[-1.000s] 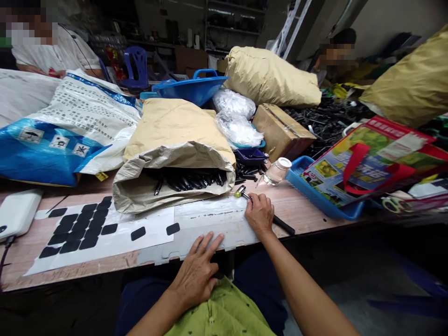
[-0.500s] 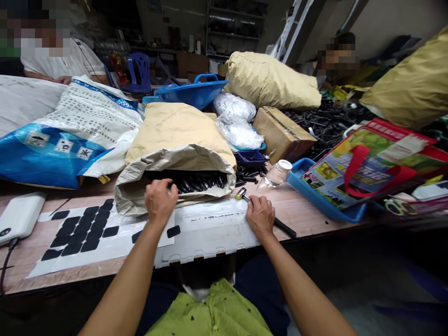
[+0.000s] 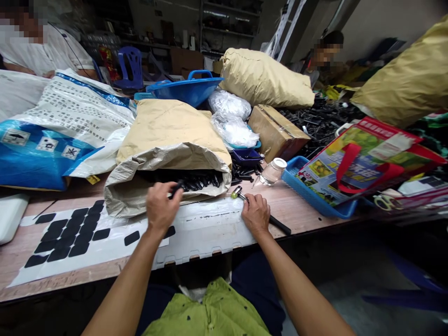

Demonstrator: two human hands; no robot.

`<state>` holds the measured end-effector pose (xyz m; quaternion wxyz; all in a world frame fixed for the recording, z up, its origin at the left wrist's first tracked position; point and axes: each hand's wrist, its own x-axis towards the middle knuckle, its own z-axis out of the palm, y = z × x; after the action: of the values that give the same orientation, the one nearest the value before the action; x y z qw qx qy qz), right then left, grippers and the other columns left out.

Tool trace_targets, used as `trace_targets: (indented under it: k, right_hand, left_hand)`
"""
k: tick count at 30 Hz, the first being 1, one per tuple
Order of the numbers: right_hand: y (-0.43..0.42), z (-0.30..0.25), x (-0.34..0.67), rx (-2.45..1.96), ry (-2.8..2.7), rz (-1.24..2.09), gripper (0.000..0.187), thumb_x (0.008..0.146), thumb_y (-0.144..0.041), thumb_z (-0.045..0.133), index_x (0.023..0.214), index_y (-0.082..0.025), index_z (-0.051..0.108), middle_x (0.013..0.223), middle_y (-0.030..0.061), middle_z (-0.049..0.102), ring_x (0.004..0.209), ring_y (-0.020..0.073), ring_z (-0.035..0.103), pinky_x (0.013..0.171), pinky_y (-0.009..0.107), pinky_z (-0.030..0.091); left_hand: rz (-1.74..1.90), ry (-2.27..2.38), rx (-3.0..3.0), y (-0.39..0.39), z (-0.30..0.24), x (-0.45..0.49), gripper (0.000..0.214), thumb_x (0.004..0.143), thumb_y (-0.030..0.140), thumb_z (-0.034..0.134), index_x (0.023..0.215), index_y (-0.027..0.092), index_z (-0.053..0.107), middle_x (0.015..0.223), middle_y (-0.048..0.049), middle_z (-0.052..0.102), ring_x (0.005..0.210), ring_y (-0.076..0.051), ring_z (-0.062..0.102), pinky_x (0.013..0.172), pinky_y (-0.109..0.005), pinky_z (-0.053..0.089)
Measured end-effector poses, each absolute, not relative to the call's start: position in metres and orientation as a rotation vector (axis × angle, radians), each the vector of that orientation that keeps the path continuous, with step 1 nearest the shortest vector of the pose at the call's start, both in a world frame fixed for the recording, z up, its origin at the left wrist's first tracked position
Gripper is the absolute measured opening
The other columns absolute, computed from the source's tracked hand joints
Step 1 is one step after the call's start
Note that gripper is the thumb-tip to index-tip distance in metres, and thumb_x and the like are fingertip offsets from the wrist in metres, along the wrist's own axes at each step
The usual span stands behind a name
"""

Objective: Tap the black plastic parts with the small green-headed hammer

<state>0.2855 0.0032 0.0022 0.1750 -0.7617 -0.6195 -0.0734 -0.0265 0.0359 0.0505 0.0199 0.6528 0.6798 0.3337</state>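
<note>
My left hand [image 3: 160,205] is at the mouth of a tan paper sack [image 3: 168,140] lying on its side, its fingers closed on a black plastic part [image 3: 177,187] from the pile of black parts [image 3: 199,179] inside. My right hand [image 3: 256,213] rests on the wooden table edge, closed around a small hammer [image 3: 237,192] with a yellow-tipped metal head and a black handle [image 3: 280,225]. Between the hands lies a white plastic panel [image 3: 206,228]. A white sheet with several black pads [image 3: 70,233] lies to the left.
A blue-and-white printed sack [image 3: 52,135] lies at left, a blue basket [image 3: 185,88] and more tan sacks [image 3: 262,79] behind. A cardboard box [image 3: 276,133], a clear jar [image 3: 272,171] and a blue tray holding a red-handled bag [image 3: 364,158] sit at right. Two people sit at the far side.
My left hand lifted off my lap, reached to the sack's mouth and closed on a black part. My right hand stayed on the hammer.
</note>
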Motion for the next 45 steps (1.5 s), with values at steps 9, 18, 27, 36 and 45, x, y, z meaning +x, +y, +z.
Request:
trace_targets:
  k: [9,18,27,36,45]
  right_hand:
    - [0.003,0.002,0.286,-2.152,-1.763,-0.211,0.024,0.095,-0.028,0.056,0.117,-0.025,0.067,0.107,0.0077,0.06,0.1,0.0232,0.047,0.077,0.033,0.028]
    - [0.003,0.001,0.286,-2.136,-1.732,-0.204,0.025,0.094,-0.028,0.058,0.117,-0.025,0.067,0.106,0.007,0.061,0.1,0.0229,0.048,0.078,0.033,0.029]
    - [-0.012,0.027,0.288,-1.969,-1.746,-0.042,0.037,0.098,-0.027,0.05,0.131,-0.024,0.066,0.104,0.0081,0.065,0.099,0.0225,0.055,0.086,0.032,0.039]
    - [-0.073,0.049,0.243,-1.652,-1.734,0.365,0.036,0.102,-0.032,0.045,0.131,-0.026,0.067,0.106,0.0069,0.07,0.101,0.0198,0.065,0.091,0.031,0.051]
    - [-0.082,0.042,0.225,-1.657,-1.86,0.278,0.037,0.104,-0.027,0.044,0.132,-0.027,0.068,0.095,0.005,0.067,0.091,0.0173,0.064,0.084,0.027,0.05]
  left_hand:
    - [0.694,1.411,2.252,-0.014,0.016,0.026,0.019,0.089,0.03,0.072,0.107,0.026,0.075,0.094,-0.0045,0.068,0.095,-0.026,0.056,0.085,-0.04,0.041]
    - [0.738,1.436,2.158,-0.01,0.001,0.022,0.019,0.086,0.038,0.075,0.1,0.025,0.071,0.098,-0.0029,0.068,0.095,-0.025,0.055,0.087,-0.04,0.041]
    - [0.752,1.397,2.135,-0.008,-0.002,0.02,0.022,0.087,0.042,0.075,0.105,0.03,0.078,0.097,-0.0034,0.069,0.097,-0.025,0.056,0.089,-0.041,0.042]
    - [0.744,1.417,2.115,-0.009,0.002,0.021,0.022,0.085,0.041,0.077,0.105,0.03,0.079,0.097,-0.0037,0.07,0.098,-0.025,0.057,0.09,-0.041,0.042]
    - [0.745,1.429,2.128,-0.01,0.002,0.021,0.02,0.086,0.038,0.077,0.105,0.031,0.079,0.096,-0.0031,0.069,0.098,-0.025,0.056,0.088,-0.04,0.04]
